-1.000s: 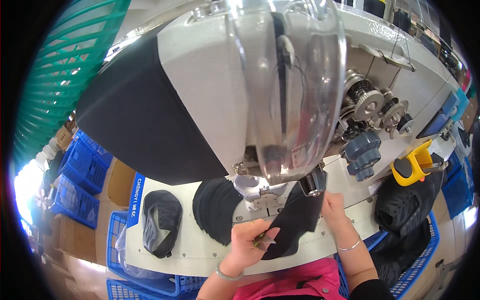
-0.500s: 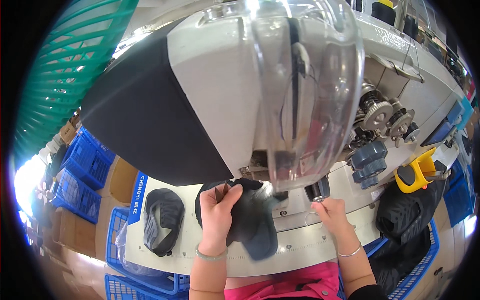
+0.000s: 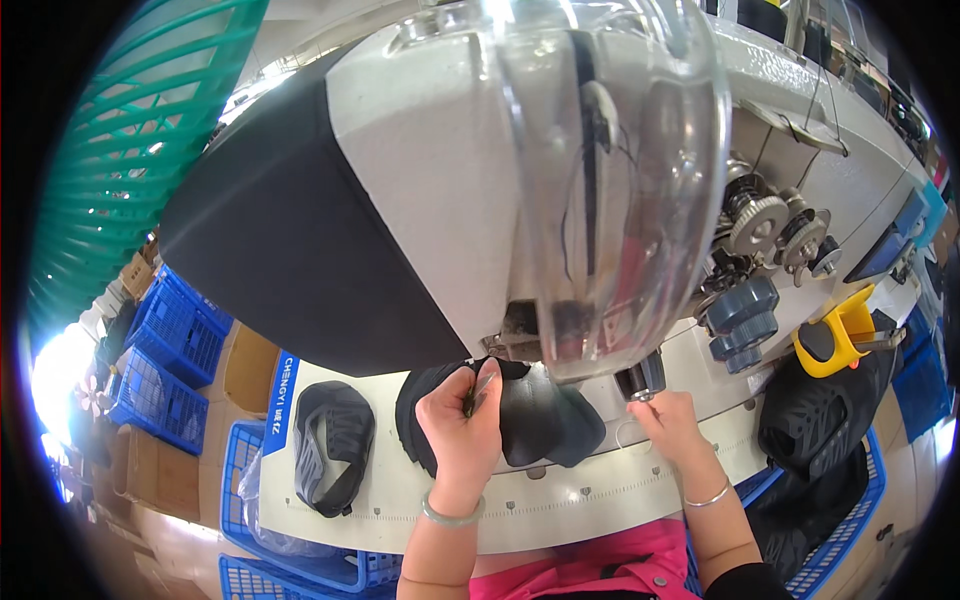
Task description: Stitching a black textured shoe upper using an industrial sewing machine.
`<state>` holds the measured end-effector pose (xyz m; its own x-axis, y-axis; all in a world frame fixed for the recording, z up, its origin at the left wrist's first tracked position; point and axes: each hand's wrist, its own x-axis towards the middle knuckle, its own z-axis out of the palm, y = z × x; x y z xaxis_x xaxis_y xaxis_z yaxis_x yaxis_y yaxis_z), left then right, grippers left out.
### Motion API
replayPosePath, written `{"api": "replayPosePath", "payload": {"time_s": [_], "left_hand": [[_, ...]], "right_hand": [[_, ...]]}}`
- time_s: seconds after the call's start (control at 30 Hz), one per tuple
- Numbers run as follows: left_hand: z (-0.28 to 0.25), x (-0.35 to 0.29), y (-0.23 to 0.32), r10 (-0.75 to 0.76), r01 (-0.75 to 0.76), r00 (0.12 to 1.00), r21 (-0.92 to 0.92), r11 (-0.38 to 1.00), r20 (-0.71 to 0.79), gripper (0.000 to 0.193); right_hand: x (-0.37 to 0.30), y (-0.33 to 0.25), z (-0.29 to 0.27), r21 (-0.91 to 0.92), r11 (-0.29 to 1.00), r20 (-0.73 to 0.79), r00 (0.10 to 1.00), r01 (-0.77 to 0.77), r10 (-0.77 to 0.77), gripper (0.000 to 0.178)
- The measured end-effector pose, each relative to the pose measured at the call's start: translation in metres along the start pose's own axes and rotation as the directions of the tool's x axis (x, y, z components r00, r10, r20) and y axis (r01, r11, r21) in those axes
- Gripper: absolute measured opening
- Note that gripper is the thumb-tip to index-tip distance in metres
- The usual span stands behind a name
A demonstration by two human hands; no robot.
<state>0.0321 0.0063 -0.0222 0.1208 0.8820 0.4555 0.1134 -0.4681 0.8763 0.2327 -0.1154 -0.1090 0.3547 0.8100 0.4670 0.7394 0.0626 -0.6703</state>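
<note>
A black shoe upper point(image 3: 535, 420) lies under the head of a large sewing machine point(image 3: 430, 170). My left hand point(image 3: 460, 425) is closed around small metal thread snips point(image 3: 478, 395), its fingers resting at the upper's near left part. The machine head hides the needle area and the far side of the upper. To the right, my right hand point(image 3: 668, 425) is closed, with its fingertips at the lower end of a dark cylindrical knob point(image 3: 642, 377) below the clear cover. A thin pale loop point(image 3: 625, 436) shows beside those fingers.
Another black shoe upper point(image 3: 334, 448) lies on the pale worktable point(image 3: 420, 525), left of my hand. Black uppers point(image 3: 815, 425) fill a blue basket point(image 3: 868, 500) at right, beneath a yellow holder point(image 3: 848, 335). Blue crates point(image 3: 165, 395) stand left, with a green fan guard point(image 3: 150, 130) above.
The shoe upper has turned under the machine head, its free end swinging right and away from me. My left hand has shifted right with the snips. My right hand stays at the knob.
</note>
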Motion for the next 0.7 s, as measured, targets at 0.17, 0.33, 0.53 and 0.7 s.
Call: {"api": "replayPosePath", "payload": {"time_s": [0.17,0.33,0.53,0.7], "left_hand": [[0.000,0.003,0.000,0.028,-0.027,1.000,0.040,0.999,-0.010,0.039],[-0.003,0.001,-0.002,0.012,-0.012,1.000,-0.007,1.000,-0.021,0.039],[0.003,0.001,-0.005,0.034,-0.036,0.999,-0.095,0.995,-0.023,0.043],[0.005,0.000,-0.013,-0.001,-0.006,0.999,-0.229,0.973,-0.033,0.044]], "right_hand": [[-0.001,0.001,0.001,-0.009,1.000,0.004,1.000,0.000,0.000,0.023],[-0.001,0.005,0.006,0.003,1.000,0.025,1.000,-0.010,0.010,0.023],[-0.002,0.009,0.003,0.008,1.000,0.007,1.000,-0.028,0.028,0.022],[-0.001,0.006,0.002,0.000,1.000,0.011,1.000,-0.022,0.022,0.022]]}}
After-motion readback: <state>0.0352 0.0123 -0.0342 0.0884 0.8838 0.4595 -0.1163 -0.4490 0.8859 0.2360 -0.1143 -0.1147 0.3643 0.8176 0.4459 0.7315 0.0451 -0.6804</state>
